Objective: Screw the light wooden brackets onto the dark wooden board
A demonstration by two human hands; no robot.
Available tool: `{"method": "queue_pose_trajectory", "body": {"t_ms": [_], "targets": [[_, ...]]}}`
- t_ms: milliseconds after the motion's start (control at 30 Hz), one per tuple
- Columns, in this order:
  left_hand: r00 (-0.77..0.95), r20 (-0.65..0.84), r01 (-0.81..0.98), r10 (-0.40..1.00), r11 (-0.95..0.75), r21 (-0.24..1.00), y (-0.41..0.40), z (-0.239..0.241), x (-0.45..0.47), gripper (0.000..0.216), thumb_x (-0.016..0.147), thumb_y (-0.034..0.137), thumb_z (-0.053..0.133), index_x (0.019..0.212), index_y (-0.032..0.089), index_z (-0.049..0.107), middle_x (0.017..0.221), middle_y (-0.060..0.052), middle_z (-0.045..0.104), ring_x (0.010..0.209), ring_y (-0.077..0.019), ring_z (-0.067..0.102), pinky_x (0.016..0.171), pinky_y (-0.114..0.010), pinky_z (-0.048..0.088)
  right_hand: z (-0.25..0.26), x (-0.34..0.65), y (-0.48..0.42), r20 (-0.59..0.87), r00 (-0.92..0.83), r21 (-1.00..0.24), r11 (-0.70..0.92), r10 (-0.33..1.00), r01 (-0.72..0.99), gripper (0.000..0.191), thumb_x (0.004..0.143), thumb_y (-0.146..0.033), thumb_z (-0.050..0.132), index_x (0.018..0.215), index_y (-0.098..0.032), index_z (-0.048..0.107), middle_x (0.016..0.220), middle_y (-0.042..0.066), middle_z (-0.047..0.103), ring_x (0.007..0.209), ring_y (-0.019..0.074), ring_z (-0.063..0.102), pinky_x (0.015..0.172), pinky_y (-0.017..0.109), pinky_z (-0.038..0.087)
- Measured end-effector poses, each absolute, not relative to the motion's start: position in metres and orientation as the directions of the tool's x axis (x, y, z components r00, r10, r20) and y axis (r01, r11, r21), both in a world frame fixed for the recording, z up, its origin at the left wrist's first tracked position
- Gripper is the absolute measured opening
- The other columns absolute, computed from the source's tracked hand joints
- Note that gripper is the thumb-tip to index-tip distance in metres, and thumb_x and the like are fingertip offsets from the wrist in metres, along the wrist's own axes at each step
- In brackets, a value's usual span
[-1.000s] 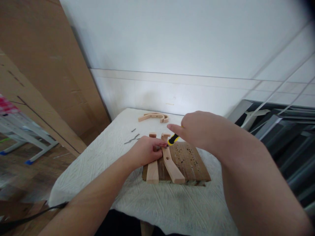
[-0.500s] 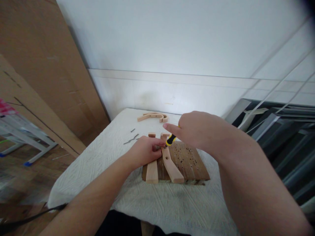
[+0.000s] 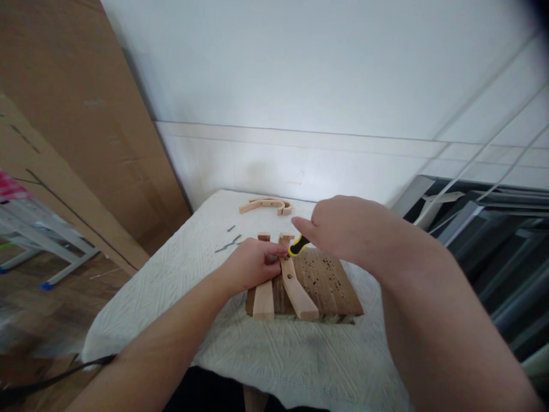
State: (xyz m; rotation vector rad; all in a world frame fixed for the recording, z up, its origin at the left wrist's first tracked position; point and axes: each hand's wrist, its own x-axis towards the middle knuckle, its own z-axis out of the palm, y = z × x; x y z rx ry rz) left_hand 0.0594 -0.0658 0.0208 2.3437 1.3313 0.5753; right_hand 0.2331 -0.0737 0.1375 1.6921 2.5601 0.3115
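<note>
My right hand (image 3: 343,229) is closed round a yellow-and-black screwdriver (image 3: 298,246), whose tip points down at a pale wooden piece (image 3: 295,289). That piece and a second pale strip (image 3: 263,297) lie on a dark brown board (image 3: 330,280) full of small holes. My left hand (image 3: 253,263) rests on the two pale pieces, fingers curled and pinched right by the screwdriver tip. What the fingers pinch is hidden.
A white textured cloth (image 3: 180,297) covers the small table. A curved wooden part (image 3: 268,205) lies at the far edge, and several loose screws (image 3: 229,243) lie left of the board. Cardboard sheets (image 3: 72,131) lean at left; dark metal frames (image 3: 484,229) stand at right.
My right index finger, stretched out before, has folded back onto the screwdriver handle. Both hands stay at the same spot on the wooden pieces.
</note>
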Motion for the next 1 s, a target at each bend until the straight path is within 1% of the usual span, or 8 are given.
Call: {"method": "queue_pose_trajectory", "body": {"t_ms": [67,233,433,500,633,733,867,1000], "targets": [[0.466,0.162,0.717,0.87,-0.479,0.506,-0.066,0.021,0.059,0.033,0.076,0.017,0.054,0.103,0.024,0.072,0.056,0.004,0.058,0.05,-0.0077,0.044,0.053,-0.019,0.031,0.137,0.232,-0.073,0.068,-0.414,0.177,0.398,0.908,0.9,0.051,0.091,-0.048,0.033,0.086,-0.015,0.072,0.072,0.014,0.069,0.071,0.0241,0.064,0.058,0.031,0.04],[0.465,0.151,0.719,0.872,-0.472,0.51,-0.067,0.024,0.06,0.036,0.077,0.018,0.054,0.108,0.024,0.071,0.059,0.003,0.06,0.053,-0.0082,0.046,0.055,-0.02,0.033,0.135,0.242,-0.072,0.073,-0.525,0.097,0.518,0.848,0.85,0.038,0.088,-0.045,0.043,0.096,-0.018,0.069,0.073,0.007,0.069,0.062,0.0158,0.059,0.055,0.026,0.035],[0.475,0.152,0.707,0.867,-0.479,0.52,-0.068,0.025,0.06,0.035,0.075,0.013,0.054,0.103,0.025,0.072,0.057,0.004,0.058,0.049,-0.0066,0.042,0.052,-0.019,0.029,0.136,0.248,-0.069,0.036,-0.564,0.086,0.56,0.825,0.824,0.019,0.083,-0.029,0.051,0.084,-0.02,0.068,0.062,0.001,0.063,0.049,0.0104,0.05,0.051,0.024,0.031],[0.472,0.141,0.712,0.87,-0.47,0.522,-0.069,0.025,0.06,0.035,0.075,0.013,0.054,0.104,0.024,0.072,0.056,0.004,0.057,0.049,-0.0066,0.042,0.051,-0.019,0.028,0.137,0.245,-0.067,0.011,-0.563,0.107,0.559,0.826,0.822,0.021,0.083,-0.03,0.051,0.083,-0.02,0.069,0.064,0.003,0.064,0.051,0.0116,0.052,0.051,0.024,0.031],[0.459,0.134,0.712,0.878,-0.454,0.536,-0.068,0.025,0.06,0.034,0.076,0.015,0.055,0.104,0.024,0.072,0.056,0.004,0.058,0.049,-0.007,0.042,0.052,-0.019,0.029,0.138,0.233,-0.069,0.076,-0.427,0.188,0.408,0.901,0.893,0.044,0.089,-0.047,0.039,0.087,-0.017,0.071,0.07,0.012,0.068,0.066,0.0217,0.062,0.054,0.029,0.036],[0.463,0.143,0.699,0.875,-0.459,0.548,-0.067,0.024,0.06,0.034,0.076,0.015,0.055,0.103,0.024,0.072,0.062,0.003,0.062,0.051,-0.0073,0.044,0.052,-0.019,0.03,0.137,0.225,-0.07,0.125,-0.363,0.196,0.335,0.924,0.921,0.044,0.092,-0.043,0.036,0.091,-0.016,0.071,0.079,0.015,0.07,0.077,0.0252,0.065,0.057,0.03,0.039],[0.456,0.138,0.696,0.879,-0.449,0.561,-0.067,0.022,0.06,0.035,0.075,0.014,0.055,0.103,0.023,0.072,0.063,0.003,0.062,0.051,-0.0068,0.043,0.051,-0.019,0.029,0.132,0.23,-0.069,0.049,-0.481,0.158,0.469,0.875,0.869,0.033,0.091,-0.035,0.041,0.098,-0.016,0.068,0.086,0.012,0.071,0.075,0.0213,0.065,0.059,0.028,0.04],[0.457,0.127,0.697,0.88,-0.443,0.564,-0.067,0.023,0.06,0.033,0.075,0.014,0.054,0.102,0.023,0.072,0.057,0.004,0.059,0.049,-0.0067,0.042,0.051,-0.019,0.029,0.129,0.241,-0.07,0.004,-0.59,0.062,0.589,0.807,0.806,0.032,0.085,-0.033,0.047,0.108,-0.019,0.065,0.092,0.008,0.071,0.076,0.0185,0.064,0.062,0.027,0.041]]}}
